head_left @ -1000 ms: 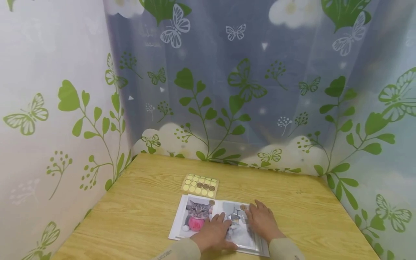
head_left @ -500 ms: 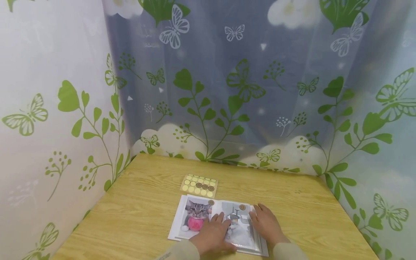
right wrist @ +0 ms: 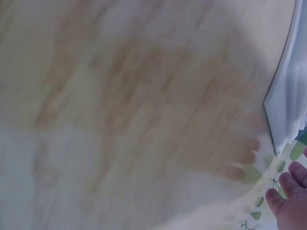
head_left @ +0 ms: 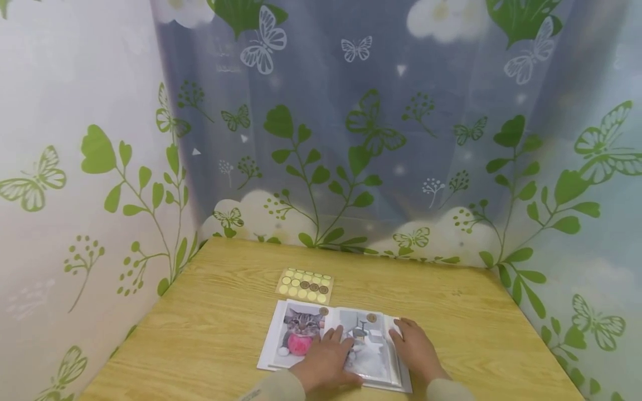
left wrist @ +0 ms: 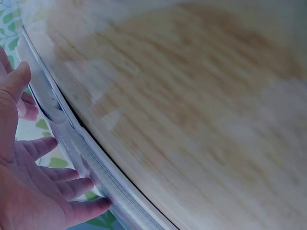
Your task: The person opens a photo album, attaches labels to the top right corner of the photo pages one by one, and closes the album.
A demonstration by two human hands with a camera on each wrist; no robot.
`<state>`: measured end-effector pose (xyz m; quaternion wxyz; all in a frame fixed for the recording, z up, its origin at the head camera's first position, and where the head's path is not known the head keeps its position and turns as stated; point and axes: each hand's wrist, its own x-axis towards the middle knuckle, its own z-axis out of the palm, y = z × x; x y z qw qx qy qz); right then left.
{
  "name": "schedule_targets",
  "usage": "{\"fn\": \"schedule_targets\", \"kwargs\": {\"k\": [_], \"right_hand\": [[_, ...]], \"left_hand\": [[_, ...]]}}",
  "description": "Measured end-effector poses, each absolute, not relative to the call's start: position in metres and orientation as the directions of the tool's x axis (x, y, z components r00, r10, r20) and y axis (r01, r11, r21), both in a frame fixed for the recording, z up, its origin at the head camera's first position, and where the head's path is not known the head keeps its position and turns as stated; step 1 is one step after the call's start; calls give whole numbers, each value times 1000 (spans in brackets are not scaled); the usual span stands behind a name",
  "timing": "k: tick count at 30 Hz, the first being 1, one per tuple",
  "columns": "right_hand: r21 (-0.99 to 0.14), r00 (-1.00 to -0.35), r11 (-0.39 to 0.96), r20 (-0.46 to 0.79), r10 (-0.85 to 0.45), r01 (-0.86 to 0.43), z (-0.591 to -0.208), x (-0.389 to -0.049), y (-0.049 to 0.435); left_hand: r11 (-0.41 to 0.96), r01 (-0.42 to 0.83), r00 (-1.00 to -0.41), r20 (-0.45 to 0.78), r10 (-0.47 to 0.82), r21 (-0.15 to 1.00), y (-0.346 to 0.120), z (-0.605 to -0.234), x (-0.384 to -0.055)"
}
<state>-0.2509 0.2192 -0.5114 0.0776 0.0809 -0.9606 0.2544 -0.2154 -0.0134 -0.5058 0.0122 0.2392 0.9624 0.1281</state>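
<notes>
An open photo album [head_left: 267, 351] lies on the wooden table. Its left page bears a photo of a cat with a pink ball [head_left: 299, 345]; the right page has a pale photo [head_left: 368, 365]. One round brown sticker [head_left: 371, 318] marks the top of the right page, another [head_left: 323, 311] the left. My left hand [head_left: 323, 359] rests with spread fingers across the middle, partly covering both photos. At the right edge of the right page, my right hand [head_left: 417, 348] touches the album with relaxed fingers. The left wrist view shows the album's page edges [left wrist: 112, 170] side-on.
Behind the album lies a sheet of round stickers [head_left: 296, 291], mostly yellow with several brown ones. The wooden table [head_left: 200, 328] extends around the album. Curtains [head_left: 301, 139] printed with leaves and butterflies enclose its back and sides.
My right hand has slid rightward from beside the right page's sticker to the album's right edge, uncovering more of the photo. My left hand stays in place on the album.
</notes>
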Motion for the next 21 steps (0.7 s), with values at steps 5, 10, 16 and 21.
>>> {"fn": "schedule_targets", "kwargs": {"k": [5, 10, 16, 21], "right_hand": [[-502, -978, 845, 181, -107, -185, -511, -248, 217], [-515, -979, 838, 173, -107, -183, -510, -247, 213], [-504, -983, 847, 148, -110, -170, -511, -246, 210], [-495, -983, 851, 143, -118, -175, -513, -245, 209]], "left_hand": [[839, 465, -881, 49, 471, 282, -16, -505, -215], [822, 495, -866, 88, 492, 282, -21, -506, -215], [805, 525, -850, 137, 508, 276, -25, -508, -214], [806, 519, -855, 149, 497, 286, -29, -510, -213]]}}
